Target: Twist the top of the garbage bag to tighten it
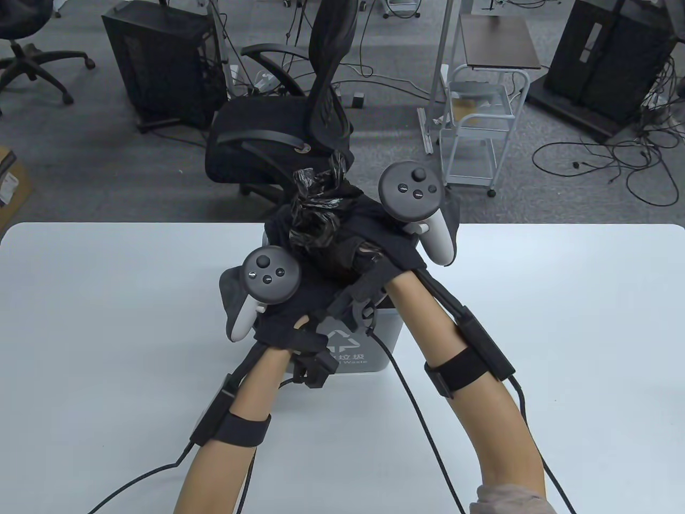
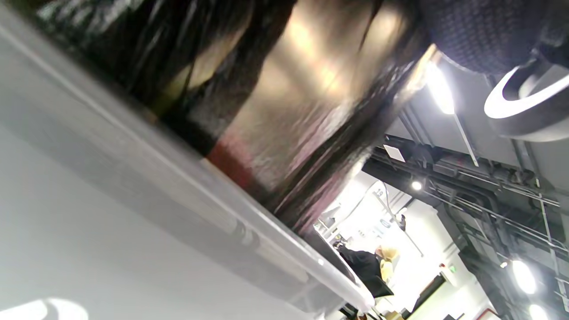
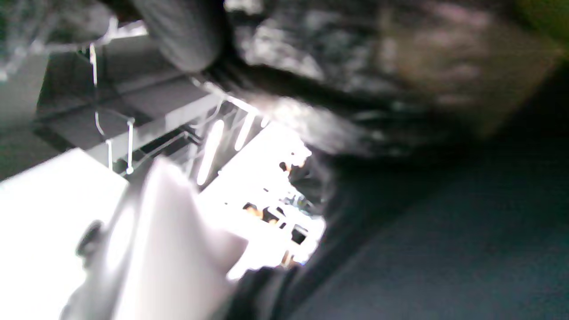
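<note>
A black garbage bag point(image 1: 312, 210) sits in a grey waste bin point(image 1: 381, 342) at the far middle of the white table point(image 1: 107, 332). Its top is gathered into a crumpled, twisted bunch that stands up above the bin. My left hand point(image 1: 299, 308) grips the bag just below the bunch, on its near left side. My right hand point(image 1: 388, 233) grips it on the right, close to the neck. The trackers hide most of both hands' fingers. The left wrist view shows shiny bag film point(image 2: 289, 98) above the bin rim point(image 2: 186, 182). The right wrist view is blurred, with bag film point(image 3: 355, 75) close up.
A black office chair point(image 1: 289, 123) stands just behind the table's far edge. A white wire cart point(image 1: 481, 128) is on the floor further right. Cables run from both wrists back over the table's near side.
</note>
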The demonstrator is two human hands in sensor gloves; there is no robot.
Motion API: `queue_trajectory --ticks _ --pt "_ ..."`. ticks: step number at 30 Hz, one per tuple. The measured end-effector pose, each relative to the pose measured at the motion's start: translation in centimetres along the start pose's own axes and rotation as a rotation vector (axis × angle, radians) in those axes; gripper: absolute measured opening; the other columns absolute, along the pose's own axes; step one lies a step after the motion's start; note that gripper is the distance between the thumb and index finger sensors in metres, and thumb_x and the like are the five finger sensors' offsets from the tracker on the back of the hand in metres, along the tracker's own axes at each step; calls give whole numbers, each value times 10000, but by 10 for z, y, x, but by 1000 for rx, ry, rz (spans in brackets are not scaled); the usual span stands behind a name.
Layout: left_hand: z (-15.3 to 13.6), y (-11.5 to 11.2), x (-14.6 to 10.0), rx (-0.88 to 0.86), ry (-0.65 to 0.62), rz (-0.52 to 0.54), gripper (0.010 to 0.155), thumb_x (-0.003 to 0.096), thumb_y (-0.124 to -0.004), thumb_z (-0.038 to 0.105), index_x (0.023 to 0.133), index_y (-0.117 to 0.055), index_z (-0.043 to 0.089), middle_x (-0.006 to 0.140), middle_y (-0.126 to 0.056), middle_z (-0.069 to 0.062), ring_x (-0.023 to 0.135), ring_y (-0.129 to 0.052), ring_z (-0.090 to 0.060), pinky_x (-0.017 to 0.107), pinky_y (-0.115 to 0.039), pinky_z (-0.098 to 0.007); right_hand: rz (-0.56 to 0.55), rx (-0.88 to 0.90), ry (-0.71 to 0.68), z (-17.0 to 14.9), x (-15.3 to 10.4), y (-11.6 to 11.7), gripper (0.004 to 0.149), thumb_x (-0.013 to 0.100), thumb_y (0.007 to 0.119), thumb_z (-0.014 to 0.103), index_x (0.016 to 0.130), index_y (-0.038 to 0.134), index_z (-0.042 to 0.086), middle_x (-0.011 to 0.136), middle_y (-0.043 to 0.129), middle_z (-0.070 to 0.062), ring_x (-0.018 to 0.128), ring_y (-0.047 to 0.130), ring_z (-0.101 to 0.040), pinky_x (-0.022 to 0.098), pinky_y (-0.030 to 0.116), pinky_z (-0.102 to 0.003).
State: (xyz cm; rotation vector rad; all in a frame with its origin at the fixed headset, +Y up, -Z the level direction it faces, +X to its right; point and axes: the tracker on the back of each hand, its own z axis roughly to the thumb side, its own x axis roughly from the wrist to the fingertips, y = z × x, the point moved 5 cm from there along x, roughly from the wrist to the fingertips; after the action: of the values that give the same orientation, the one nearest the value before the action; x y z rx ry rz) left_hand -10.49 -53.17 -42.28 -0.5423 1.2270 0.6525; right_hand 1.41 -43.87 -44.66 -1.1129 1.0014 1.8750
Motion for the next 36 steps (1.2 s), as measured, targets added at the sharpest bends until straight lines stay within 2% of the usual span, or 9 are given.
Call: queue_trajectory --ticks 5,8,12,15,17,19,22,25,36 --pt "4 -1 8 -15 25 -6 1426 394 -717 827 952 399 136 1215 214 -159 1074 198 -401 697 -22 -617 1 138 14 -5 -3 5 369 604 689 299 915 823 152 1032 763 -237 941 729 -528 667 581 -683" --pt "4 -2 11 -34 35 -3 1417 425 -713 825 929 422 143 1253 174 -98 1099 183 -388 693 -28 -634 -2 174 14 -10 -3 6 370 610 678 309 923 810 162 1037 753 -229 947 721 -521 655 612 -674" --pt "-1 3 12 -34 99 62 1332 519 -727 758 1002 354 148 1303 -152 95 1220 -16 -280 715 -82 -615 -17 191 1 -15 -3 7 374 606 688 314 929 806 168 1041 747 -229 946 717 -521 667 598 -664" --pt "-5 8 12 11 136 105 1101 592 -713 665 1128 160 260 1220 -422 213 1268 -226 -182 738 -126 -592 -34 170 -9 -16 -3 4 386 604 696 321 946 792 172 1054 733 -216 964 688 -506 701 547 -654" --pt "-8 11 13 4 148 113 888 609 -710 630 1169 -54 422 1166 -548 246 1269 -339 -152 752 -153 -591 -37 137 -28 -16 -2 1 386 603 698 322 946 790 171 1046 739 -208 959 682 -507 709 541 -648" --pt "-15 14 16 -37 165 102 666 636 -679 595 1158 -285 466 1134 -624 243 1259 -397 -152 753 -167 -607 -63 110 -22 -19 -2 -5 387 601 702 326 946 791 177 1040 754 -195 961 700 -483 713 551 -641" --pt "-17 13 19 -40 167 83 528 648 -662 569 1118 -445 465 1111 -663 228 1246 -451 -152 758 -186 -613 -54 133 -23 -23 -1 -5 391 600 706 318 951 789 167 1033 761 -196 959 700 -482 715 545 -642" --pt "-18 11 20 -25 165 73 374 659 -632 535 1028 -596 484 1065 -712 241 1230 -504 -145 765 -202 -611 -88 38 -45 -24 -1 -7 397 598 711 326 955 787 171 1032 765 -189 953 714 -477 708 563 -643" --pt "-15 2 24 104 150 68 404 631 -508 428 1027 -565 379 977 -671 162 1184 -529 -141 797 -210 -574 -161 -234 -83 -17 -2 -15 377 599 709 334 937 801 195 999 817 -128 923 787 -424 699 635 -616"
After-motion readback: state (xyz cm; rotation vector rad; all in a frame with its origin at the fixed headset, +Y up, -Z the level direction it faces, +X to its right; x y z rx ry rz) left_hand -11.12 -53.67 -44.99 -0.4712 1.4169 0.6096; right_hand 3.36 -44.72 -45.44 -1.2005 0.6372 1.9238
